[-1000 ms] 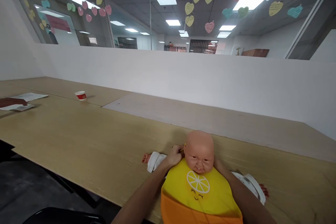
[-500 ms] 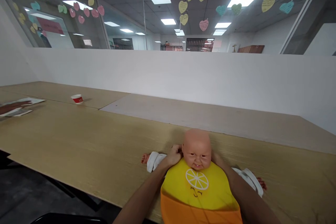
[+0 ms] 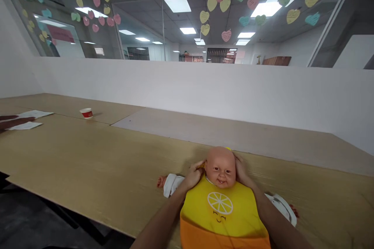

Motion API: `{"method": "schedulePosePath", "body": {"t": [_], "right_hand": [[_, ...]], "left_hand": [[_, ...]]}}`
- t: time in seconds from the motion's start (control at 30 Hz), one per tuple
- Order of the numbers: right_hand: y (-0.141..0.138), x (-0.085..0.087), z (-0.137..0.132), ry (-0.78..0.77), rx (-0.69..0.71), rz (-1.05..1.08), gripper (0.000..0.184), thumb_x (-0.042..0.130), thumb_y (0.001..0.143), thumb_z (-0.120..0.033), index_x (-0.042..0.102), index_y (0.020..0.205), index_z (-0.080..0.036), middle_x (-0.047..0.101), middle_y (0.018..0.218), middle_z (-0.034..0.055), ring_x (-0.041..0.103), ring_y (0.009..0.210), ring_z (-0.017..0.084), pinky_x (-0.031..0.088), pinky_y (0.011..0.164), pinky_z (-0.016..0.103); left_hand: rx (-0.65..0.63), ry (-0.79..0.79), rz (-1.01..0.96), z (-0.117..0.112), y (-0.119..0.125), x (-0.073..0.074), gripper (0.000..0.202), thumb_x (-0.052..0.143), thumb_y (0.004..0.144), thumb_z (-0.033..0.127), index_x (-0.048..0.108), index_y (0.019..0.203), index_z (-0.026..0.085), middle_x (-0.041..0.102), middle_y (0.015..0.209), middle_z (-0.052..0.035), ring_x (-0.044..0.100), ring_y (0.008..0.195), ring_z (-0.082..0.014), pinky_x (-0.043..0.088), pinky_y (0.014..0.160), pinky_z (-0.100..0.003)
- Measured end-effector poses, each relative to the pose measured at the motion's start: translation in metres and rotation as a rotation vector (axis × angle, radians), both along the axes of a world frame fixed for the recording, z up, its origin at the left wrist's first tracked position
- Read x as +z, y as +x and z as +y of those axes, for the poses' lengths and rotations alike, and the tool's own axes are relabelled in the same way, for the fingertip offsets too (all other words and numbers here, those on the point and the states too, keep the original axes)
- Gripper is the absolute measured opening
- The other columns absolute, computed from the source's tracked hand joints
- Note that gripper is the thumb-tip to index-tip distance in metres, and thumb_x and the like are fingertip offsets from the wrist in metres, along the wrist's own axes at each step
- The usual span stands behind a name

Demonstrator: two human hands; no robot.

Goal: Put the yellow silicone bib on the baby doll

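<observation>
A baby doll (image 3: 221, 165) with a bald head lies face up on the table, its white-sleeved arms spread to both sides. Over its chest is a yellow bib (image 3: 198, 206) with a white citrus-slice print, a smiling face and an orange lower pocket. At the left of the doll's neck, my left hand (image 3: 194, 175) has its fingers closed on a strap of the bib. On the other side of the head, my right hand (image 3: 242, 170) reaches behind it, fingertips partly hidden, apparently gripping the other strap. A bit of yellow strap shows above the head.
A red and white paper cup (image 3: 87, 113) stands on the table (image 3: 102, 155) at the left. At the far left edge, another person's hand (image 3: 17, 123) rests on white papers (image 3: 36, 113). A white wall (image 3: 187, 85) with windows above runs along the back.
My right hand has come up beside the doll's head, and its fingers now show. Yellow strap now appears behind the head. The camera view has tilted slightly up.
</observation>
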State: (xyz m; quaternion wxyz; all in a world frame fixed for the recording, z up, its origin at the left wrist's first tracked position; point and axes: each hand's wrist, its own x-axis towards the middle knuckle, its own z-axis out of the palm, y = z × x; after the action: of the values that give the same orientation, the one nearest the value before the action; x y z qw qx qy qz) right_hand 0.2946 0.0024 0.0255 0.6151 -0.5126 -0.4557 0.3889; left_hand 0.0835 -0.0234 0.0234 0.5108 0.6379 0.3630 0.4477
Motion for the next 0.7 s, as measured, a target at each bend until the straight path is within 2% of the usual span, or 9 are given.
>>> {"method": "schedulePosePath", "body": {"t": [0.13, 0.4, 0.53, 0.7], "right_hand": [[0.008, -0.011, 0.001, -0.008, -0.008, 0.094, 0.044, 0.066, 0.065, -0.056, 0.071, 0.085, -0.016, 0.072, 0.089, 0.0077, 0.063, 0.079, 0.021, 0.05, 0.075, 0.033], [0.008, -0.008, -0.002, 0.042, -0.1, -0.06, 0.045, 0.062, 0.063, -0.061, 0.066, 0.069, -0.017, 0.069, 0.075, 0.0066, 0.058, 0.071, 0.021, 0.046, 0.067, 0.031], [0.008, -0.015, 0.0, 0.049, -0.127, -0.164, 0.047, 0.056, 0.065, -0.064, 0.06, 0.061, -0.018, 0.061, 0.063, 0.005, 0.052, 0.063, 0.019, 0.041, 0.062, 0.031], [0.008, -0.019, 0.002, 0.048, -0.15, -0.211, 0.048, 0.052, 0.064, -0.065, 0.057, 0.056, -0.018, 0.056, 0.059, 0.0042, 0.048, 0.061, 0.019, 0.037, 0.06, 0.03]], "left_hand": [[-0.003, -0.001, 0.071, 0.003, 0.0, -0.001, 0.049, 0.045, 0.064, 0.017, 0.071, 0.105, 0.014, 0.072, 0.113, -0.0046, 0.06, 0.112, -0.0253, 0.043, 0.104, -0.038], [0.015, -0.02, 0.212, 0.003, -0.003, 0.005, 0.054, 0.045, 0.059, 0.014, 0.072, 0.106, 0.018, 0.072, 0.114, -0.0011, 0.061, 0.11, -0.0247, 0.044, 0.101, -0.034], [0.063, -0.047, 0.296, 0.004, -0.007, 0.006, 0.055, 0.046, 0.059, 0.013, 0.072, 0.107, 0.02, 0.072, 0.114, 0.0001, 0.061, 0.112, -0.0247, 0.043, 0.101, -0.033], [0.096, -0.054, 0.362, 0.005, -0.009, 0.007, 0.058, 0.045, 0.06, 0.012, 0.071, 0.112, 0.018, 0.071, 0.117, -0.0045, 0.06, 0.113, -0.025, 0.043, 0.102, -0.033]]}}
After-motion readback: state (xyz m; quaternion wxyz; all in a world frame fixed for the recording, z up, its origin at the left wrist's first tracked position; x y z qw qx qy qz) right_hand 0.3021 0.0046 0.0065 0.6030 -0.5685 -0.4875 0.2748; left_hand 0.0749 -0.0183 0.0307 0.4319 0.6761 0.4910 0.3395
